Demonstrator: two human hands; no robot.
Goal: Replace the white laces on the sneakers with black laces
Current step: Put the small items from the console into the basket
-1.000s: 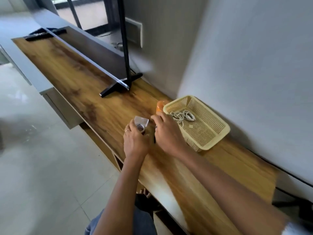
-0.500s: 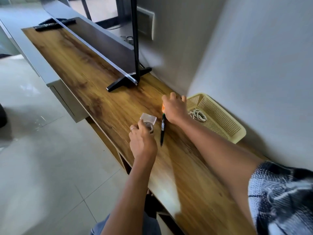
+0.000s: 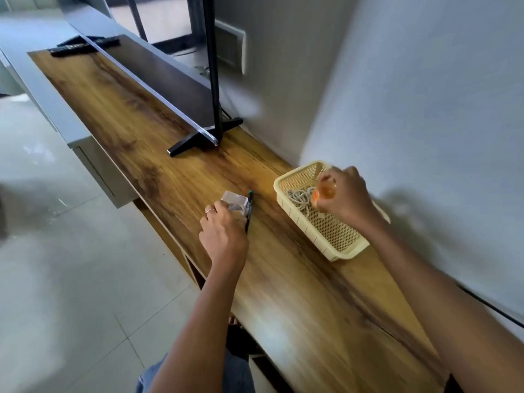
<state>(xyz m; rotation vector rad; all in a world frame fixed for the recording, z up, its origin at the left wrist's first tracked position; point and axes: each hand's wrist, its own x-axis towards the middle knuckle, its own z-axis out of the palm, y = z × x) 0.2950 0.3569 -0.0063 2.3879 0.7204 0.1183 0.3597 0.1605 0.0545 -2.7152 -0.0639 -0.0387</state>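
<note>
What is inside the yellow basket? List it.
A coil of white laces lies in the basket. The right hand, holding an orange object, covers part of the inside.

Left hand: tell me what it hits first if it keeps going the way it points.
The left hand already grips the clear plastic box; past it lies bare wooden tabletop, then probably the TV stand foot.

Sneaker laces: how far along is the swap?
White laces already lie coiled in the yellow basket, so removal seems done. Now the right hand holds a small orange object above the basket; the left hand holds a clear box beside a pen. No sneakers or black laces visible; relacing apparently remains.
</note>
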